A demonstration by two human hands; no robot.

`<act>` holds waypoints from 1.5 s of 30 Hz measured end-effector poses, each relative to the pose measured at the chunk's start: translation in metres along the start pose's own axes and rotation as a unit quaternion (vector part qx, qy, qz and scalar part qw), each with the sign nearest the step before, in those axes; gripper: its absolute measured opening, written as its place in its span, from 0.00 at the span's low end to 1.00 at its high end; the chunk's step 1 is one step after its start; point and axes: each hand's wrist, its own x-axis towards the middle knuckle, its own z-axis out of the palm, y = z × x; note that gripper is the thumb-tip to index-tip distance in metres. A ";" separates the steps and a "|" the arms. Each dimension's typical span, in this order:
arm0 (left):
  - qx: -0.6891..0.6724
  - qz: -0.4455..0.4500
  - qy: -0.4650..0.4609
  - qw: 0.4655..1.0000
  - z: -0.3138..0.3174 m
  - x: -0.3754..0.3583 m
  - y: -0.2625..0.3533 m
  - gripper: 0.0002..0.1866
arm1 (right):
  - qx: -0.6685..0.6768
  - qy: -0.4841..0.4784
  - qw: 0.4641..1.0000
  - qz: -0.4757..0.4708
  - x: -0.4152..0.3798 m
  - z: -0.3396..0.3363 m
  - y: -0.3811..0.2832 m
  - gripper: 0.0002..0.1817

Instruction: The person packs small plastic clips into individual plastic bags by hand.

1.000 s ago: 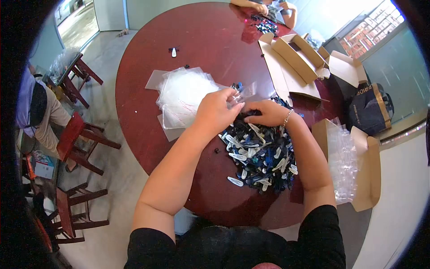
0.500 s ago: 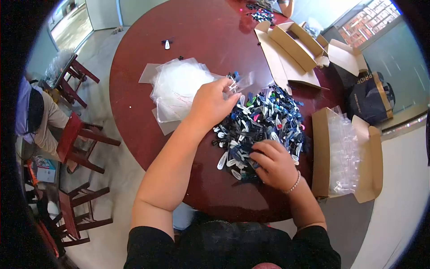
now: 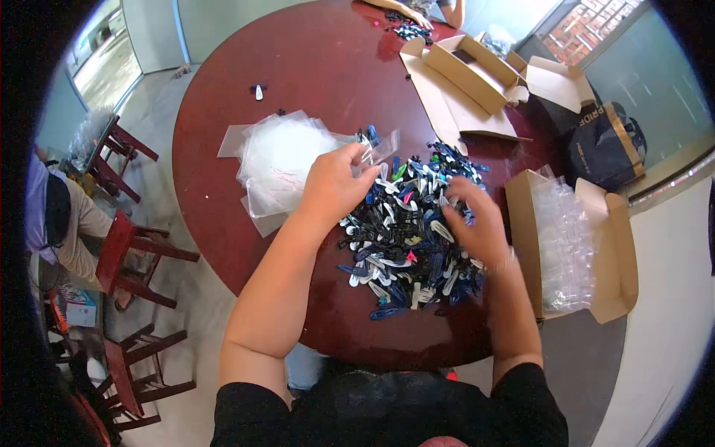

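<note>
My left hand is closed on a small clear plastic bag, pinching it between thumb and fingers. Pale and dark hair clips show at the bag's mouth, beside the fingertips. A big heap of snap hair clips, mostly black, navy and white with a few pink and green ones, lies in front of me. Over the right side of that heap is my right hand, slightly blurred, its thumb and fingers apart and nothing plainly held. Left of my left hand lies a stack of flat clear bags.
An open carton of filled clear bags stands at the right. Flattened and open cardboard boxes lie farther back, near a dark bag. Across the round table, another person's hand rests by more clips. Wooden stools stand at the left.
My right hand has moved from the near edge of the heap up to its right side, with its fingers now spread. My left hand still grips the bag. The view has shifted slightly.
</note>
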 end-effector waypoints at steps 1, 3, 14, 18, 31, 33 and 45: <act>0.001 -0.008 -0.006 1.000 -0.001 0.000 0.001 0.17 | 0.001 -0.023 0.999 0.043 0.019 0.002 0.013 0.15; 0.002 -0.001 -0.006 1.000 0.001 0.001 -0.003 0.17 | -0.025 -0.059 0.995 0.072 0.054 0.011 0.046 0.20; 0.013 0.006 0.000 1.000 -0.006 0.002 0.001 0.17 | -0.015 -0.288 0.957 0.032 0.120 0.063 0.042 0.19; 0.006 -0.001 0.007 1.000 -0.005 0.003 -0.002 0.17 | 0.028 -0.403 0.915 -0.017 0.116 0.063 0.008 0.20; 0.013 -0.004 0.005 1.000 -0.002 0.005 -0.007 0.19 | -0.011 -0.322 0.936 -0.145 0.049 0.038 -0.059 0.17; 0.018 -0.004 0.000 1.000 0.001 0.006 -0.011 0.19 | -0.018 -0.287 0.943 -0.165 0.026 0.030 -0.071 0.18; 0.005 0.003 -0.029 1.000 0.008 0.000 -0.007 0.18 | -0.066 -0.069 0.992 -0.082 -0.095 -0.008 -0.077 0.26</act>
